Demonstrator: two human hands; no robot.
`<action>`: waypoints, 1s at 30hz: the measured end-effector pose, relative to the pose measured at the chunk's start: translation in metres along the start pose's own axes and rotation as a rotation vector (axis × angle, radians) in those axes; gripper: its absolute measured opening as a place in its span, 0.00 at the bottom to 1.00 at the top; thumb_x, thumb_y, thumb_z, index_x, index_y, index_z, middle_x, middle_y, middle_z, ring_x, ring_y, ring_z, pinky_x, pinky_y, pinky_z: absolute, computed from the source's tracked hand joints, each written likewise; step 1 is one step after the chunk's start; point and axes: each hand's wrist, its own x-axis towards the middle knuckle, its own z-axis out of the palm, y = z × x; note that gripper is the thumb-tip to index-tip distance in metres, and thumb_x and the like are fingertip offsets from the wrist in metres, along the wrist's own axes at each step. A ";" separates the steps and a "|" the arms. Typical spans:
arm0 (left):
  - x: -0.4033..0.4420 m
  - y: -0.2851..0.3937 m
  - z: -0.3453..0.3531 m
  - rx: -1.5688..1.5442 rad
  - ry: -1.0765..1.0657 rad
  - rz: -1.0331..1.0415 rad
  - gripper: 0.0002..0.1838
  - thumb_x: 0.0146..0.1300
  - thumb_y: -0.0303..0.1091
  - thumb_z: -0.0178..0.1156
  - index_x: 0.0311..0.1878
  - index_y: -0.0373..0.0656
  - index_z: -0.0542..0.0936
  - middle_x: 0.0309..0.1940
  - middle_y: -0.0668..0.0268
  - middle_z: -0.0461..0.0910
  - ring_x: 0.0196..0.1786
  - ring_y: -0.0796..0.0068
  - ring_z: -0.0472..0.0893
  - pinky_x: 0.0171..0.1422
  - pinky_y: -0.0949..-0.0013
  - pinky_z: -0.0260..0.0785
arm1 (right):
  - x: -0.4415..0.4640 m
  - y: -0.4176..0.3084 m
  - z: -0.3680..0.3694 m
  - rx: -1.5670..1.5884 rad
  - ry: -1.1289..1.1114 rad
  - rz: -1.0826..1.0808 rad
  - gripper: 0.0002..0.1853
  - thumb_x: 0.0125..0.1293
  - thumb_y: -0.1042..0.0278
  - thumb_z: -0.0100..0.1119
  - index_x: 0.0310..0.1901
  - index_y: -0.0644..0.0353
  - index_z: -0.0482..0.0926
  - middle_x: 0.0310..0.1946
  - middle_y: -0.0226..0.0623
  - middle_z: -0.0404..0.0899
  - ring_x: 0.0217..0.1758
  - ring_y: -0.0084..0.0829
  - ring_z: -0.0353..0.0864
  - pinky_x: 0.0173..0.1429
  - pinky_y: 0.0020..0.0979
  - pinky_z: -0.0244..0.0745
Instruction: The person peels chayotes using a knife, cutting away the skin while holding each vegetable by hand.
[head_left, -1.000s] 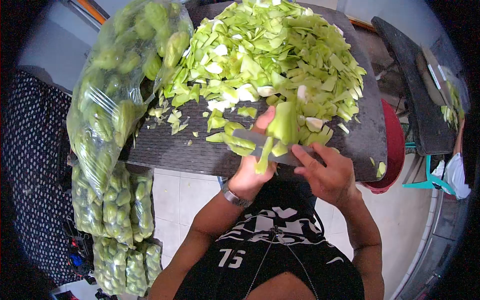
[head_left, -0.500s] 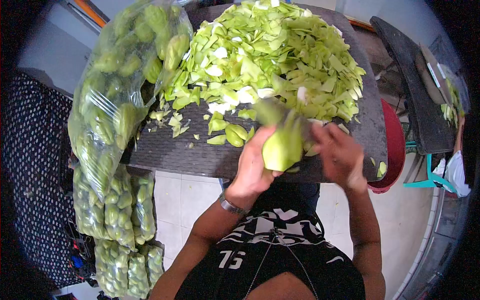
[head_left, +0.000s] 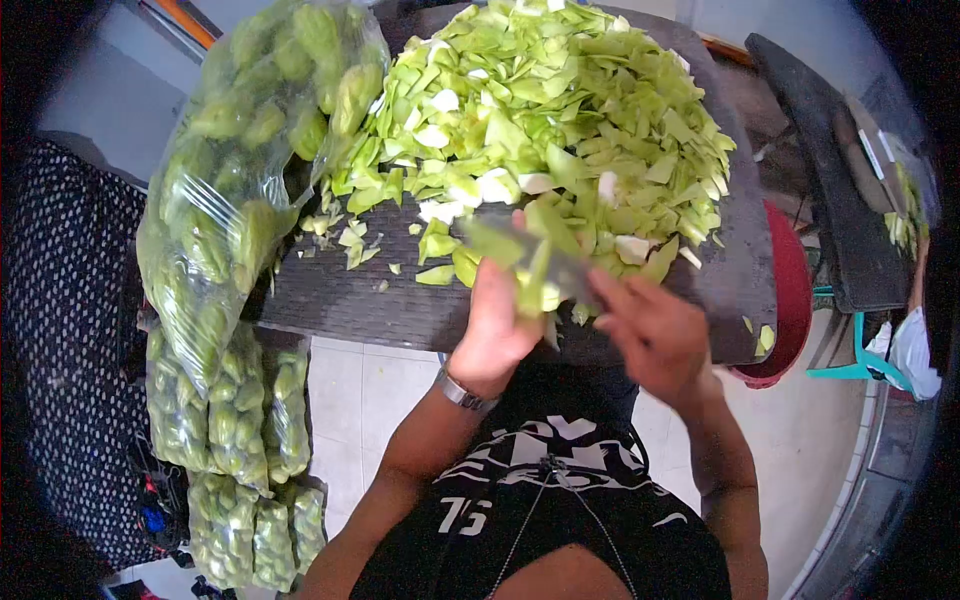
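My left hand [head_left: 493,325] is closed around a pale green chayote [head_left: 530,293], held just above the near edge of the table. In my right hand [head_left: 660,338] is a knife [head_left: 563,267], its blurred blade lying across the chayote and pointing left. Thin green slices sit along the blade. Behind both hands rises a big heap of chayote slices [head_left: 560,110], mostly green with some white pieces. A few loose cut pieces [head_left: 436,274] lie on the table beside my left hand.
A clear plastic bag of whole chayotes [head_left: 215,190] leans over the left side of the dark table [head_left: 340,310]. Several smaller filled bags [head_left: 235,430] are stacked below it. At right are a red tub [head_left: 785,300], another dark table [head_left: 835,180] and a teal stool [head_left: 850,360].
The knife has swept left across the chayote, and slices now show on its blade. My right hand has shifted slightly left and down. The left hand has turned the chayote.
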 end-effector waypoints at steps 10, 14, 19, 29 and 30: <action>0.002 -0.028 -0.017 0.143 -0.434 0.361 0.41 0.69 0.62 0.62 0.81 0.66 0.58 0.69 0.52 0.70 0.65 0.49 0.77 0.69 0.46 0.73 | -0.007 -0.002 0.011 -0.046 0.071 -0.138 0.29 0.62 0.54 0.73 0.66 0.42 0.81 0.46 0.49 0.82 0.36 0.45 0.87 0.36 0.40 0.83; -0.002 -0.025 -0.011 0.112 -0.374 0.310 0.37 0.71 0.61 0.61 0.78 0.61 0.62 0.66 0.52 0.73 0.63 0.51 0.78 0.66 0.49 0.74 | -0.007 0.000 0.012 -0.062 0.083 -0.161 0.29 0.61 0.54 0.73 0.66 0.43 0.81 0.46 0.47 0.83 0.36 0.44 0.86 0.36 0.40 0.83; -0.009 -0.003 0.011 0.133 -0.060 -0.003 0.27 0.77 0.57 0.52 0.68 0.50 0.73 0.52 0.55 0.83 0.49 0.58 0.85 0.46 0.58 0.80 | 0.003 0.021 0.006 -0.011 0.145 -0.100 0.22 0.66 0.62 0.70 0.62 0.50 0.84 0.46 0.47 0.86 0.35 0.41 0.88 0.38 0.38 0.83; -0.002 0.009 0.019 0.078 0.090 -0.144 0.27 0.76 0.55 0.53 0.69 0.49 0.73 0.55 0.58 0.83 0.53 0.58 0.86 0.49 0.59 0.82 | 0.003 0.027 -0.005 0.130 0.211 -0.061 0.19 0.70 0.62 0.67 0.60 0.56 0.84 0.42 0.42 0.87 0.37 0.37 0.89 0.40 0.35 0.83; -0.002 -0.005 0.005 0.037 0.072 -0.079 0.28 0.76 0.52 0.55 0.71 0.49 0.71 0.59 0.57 0.81 0.58 0.57 0.84 0.55 0.57 0.81 | 0.002 0.019 -0.006 0.067 0.145 -0.088 0.21 0.68 0.60 0.68 0.60 0.55 0.84 0.41 0.40 0.85 0.36 0.38 0.87 0.38 0.36 0.83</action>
